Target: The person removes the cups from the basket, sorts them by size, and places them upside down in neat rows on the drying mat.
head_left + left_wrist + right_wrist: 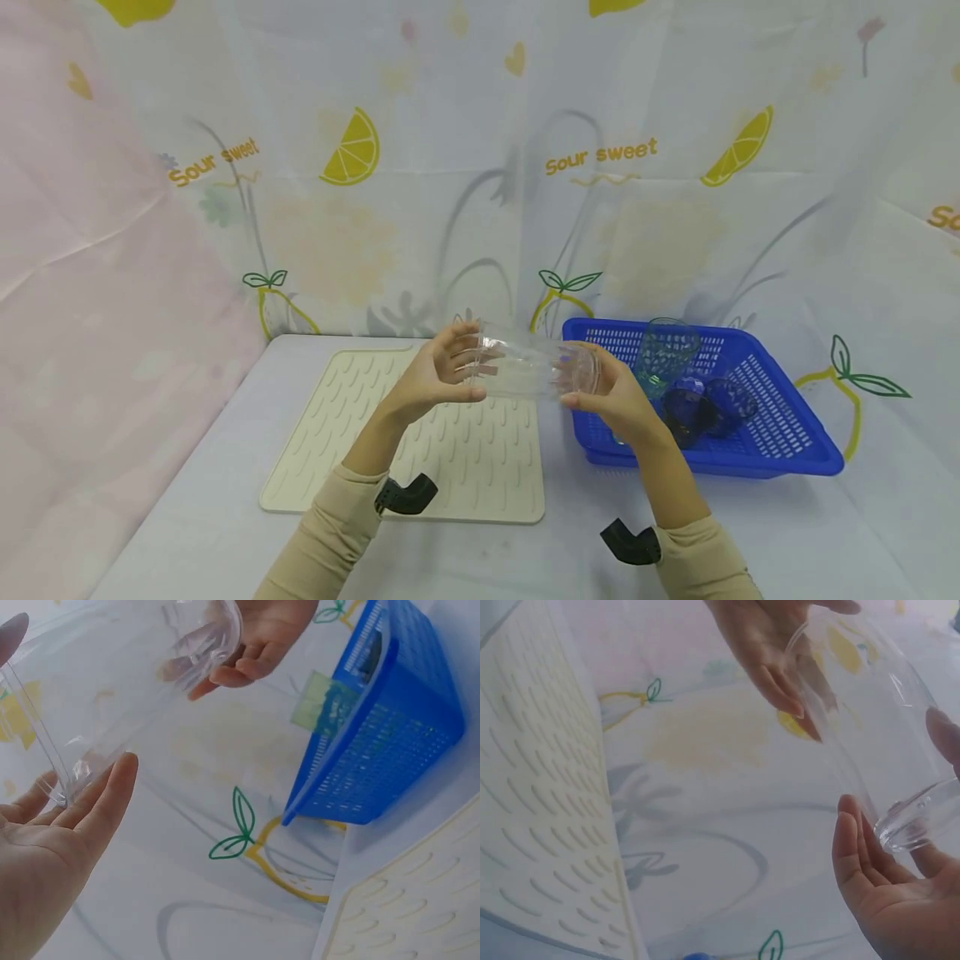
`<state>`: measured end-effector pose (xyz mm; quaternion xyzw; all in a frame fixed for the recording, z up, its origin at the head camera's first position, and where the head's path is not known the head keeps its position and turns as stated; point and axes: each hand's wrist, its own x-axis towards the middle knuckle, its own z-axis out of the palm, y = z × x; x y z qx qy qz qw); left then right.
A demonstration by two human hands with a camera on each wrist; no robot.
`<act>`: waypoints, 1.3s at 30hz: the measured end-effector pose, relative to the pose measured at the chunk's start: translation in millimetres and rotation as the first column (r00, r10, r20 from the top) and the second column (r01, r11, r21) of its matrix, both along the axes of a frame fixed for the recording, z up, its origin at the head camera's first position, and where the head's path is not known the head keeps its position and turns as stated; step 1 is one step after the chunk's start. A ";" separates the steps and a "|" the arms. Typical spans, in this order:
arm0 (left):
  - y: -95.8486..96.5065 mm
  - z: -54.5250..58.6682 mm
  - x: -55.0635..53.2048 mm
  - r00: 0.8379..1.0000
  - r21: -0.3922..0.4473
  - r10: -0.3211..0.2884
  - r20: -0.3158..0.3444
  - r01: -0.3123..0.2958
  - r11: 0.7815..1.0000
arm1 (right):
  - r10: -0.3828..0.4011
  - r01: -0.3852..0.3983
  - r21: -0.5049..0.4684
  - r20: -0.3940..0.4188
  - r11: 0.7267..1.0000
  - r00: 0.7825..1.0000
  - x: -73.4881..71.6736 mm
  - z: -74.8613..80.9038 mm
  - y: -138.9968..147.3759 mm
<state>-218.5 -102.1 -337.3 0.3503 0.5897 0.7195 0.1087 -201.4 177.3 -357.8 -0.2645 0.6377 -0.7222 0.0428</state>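
Note:
Both hands hold a clear drinking glass [521,362] sideways in the air, above the right part of the drying mat. My left hand [427,379] grips the rim end, thumb below and fingers behind. Around the thick base end is my right hand [618,400], its thumb at the near side. In the left wrist view the glass [105,705] spans between the left hand [56,844] and the right hand [266,637]. The right wrist view shows the heavy base of the glass [911,821] between the thumb and fingers of the right hand [900,900].
A cream drying mat [465,467] with raised ridges lies on the white table. To its right stands a blue plastic basket [780,458], holding a greenish clear glass [667,354] and dark blue glasses [686,408]. A printed cloth [450,208] hangs behind.

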 end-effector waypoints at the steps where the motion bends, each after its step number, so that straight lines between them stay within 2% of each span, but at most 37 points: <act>1: 0.2 -0.1 0.4 1.000 -0.004 -0.002 0.008 0.002 1.000 | -0.008 0.008 0.009 -0.005 1.000 1.000 0.0 2.2 1.4; 5: 0.7 -1.4 1.8 0.999 -0.027 -0.005 0.049 0.006 1.000 | -0.012 0.013 0.030 -0.028 0.999 1.000 -0.9 9.3 7.0; 9: 1.8 -4.0 1.9 0.998 -0.050 -0.023 0.058 0.026 0.998 | -0.016 0.019 0.049 -0.066 0.999 0.998 -2.4 13.8 11.2; 13: 3.4 -4.8 2.1 1.000 -0.103 -0.017 0.017 0.019 0.995 | -0.019 0.025 0.051 -0.105 0.998 0.994 -3.8 18.4 13.8; 16: 4.8 -4.2 3.4 1.000 -0.165 0.007 -0.011 -0.008 0.986 | -0.018 0.024 0.040 -0.145 0.999 0.989 -5.0 22.5 14.6; 20: 8.0 -4.0 4.7 0.997 -0.265 0.033 -0.064 -0.048 0.963 | -0.038 0.044 0.030 -0.185 0.999 0.982 -5.5 28.9 13.6; 25: 14.2 -6.3 4.9 0.987 -0.368 0.042 -0.155 -0.097 0.925 | -0.065 0.069 0.018 -0.194 0.997 0.979 -6.5 38.6 9.7; 31: 20.7 -10.3 5.9 0.978 -0.431 0.043 -0.205 -0.130 0.893 | -0.038 0.056 0.094 -0.189 0.994 0.981 -10.9 51.5 2.0; 34: 22.8 -12.6 6.2 0.980 -0.442 0.019 -0.198 -0.107 0.890 | -0.001 0.027 0.158 -0.161 0.987 0.987 -12.5 57.3 -2.7; 39: 26.2 -13.8 6.5 0.978 -0.474 -0.014 -0.208 -0.088 0.876 | 0.028 0.005 0.280 -0.113 0.960 0.993 -14.5 66.1 -11.1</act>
